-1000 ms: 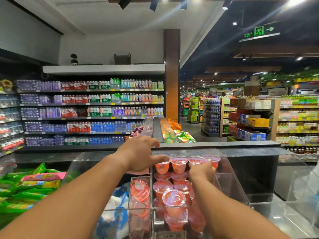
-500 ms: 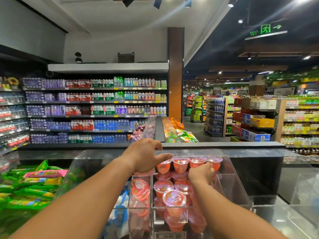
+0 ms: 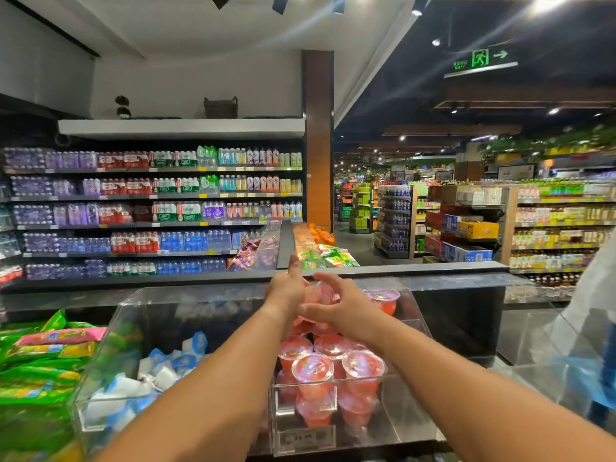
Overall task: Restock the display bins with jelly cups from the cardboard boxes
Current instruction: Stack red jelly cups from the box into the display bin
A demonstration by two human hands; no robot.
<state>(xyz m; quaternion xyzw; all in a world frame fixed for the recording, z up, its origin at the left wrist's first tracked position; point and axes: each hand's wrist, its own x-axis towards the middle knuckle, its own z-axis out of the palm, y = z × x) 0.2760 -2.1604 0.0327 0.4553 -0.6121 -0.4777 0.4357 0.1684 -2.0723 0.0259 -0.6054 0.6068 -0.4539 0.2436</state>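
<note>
Left hand [image 3: 287, 288]: centre of the frame, over the back of the clear bin; index finger points up, palm side against a pink jelly cup [image 3: 319, 293] held between both hands.
Right hand [image 3: 341, 306]: just right of the left hand, fingers spread and curved round the same cup, touching it.
Grip: both hands cup the jelly cup between them; how tightly, I cannot tell.
Clear bin [image 3: 413, 378]: lower centre, with a price tag [image 3: 306, 439] on its front wall.
Jelly cups in bin [image 3: 313, 368]: pink, foil-topped, piled from the front wall up to the hands; one more [image 3: 383, 300] sits at the back right.
Neighbouring bin [image 3: 110, 345]: lower left, holding blue and white packets [image 3: 173, 361].
Green packets [image 3: 36, 368]: far left edge.
Drink shelves [image 3: 150, 211]: upper left background.
</note>
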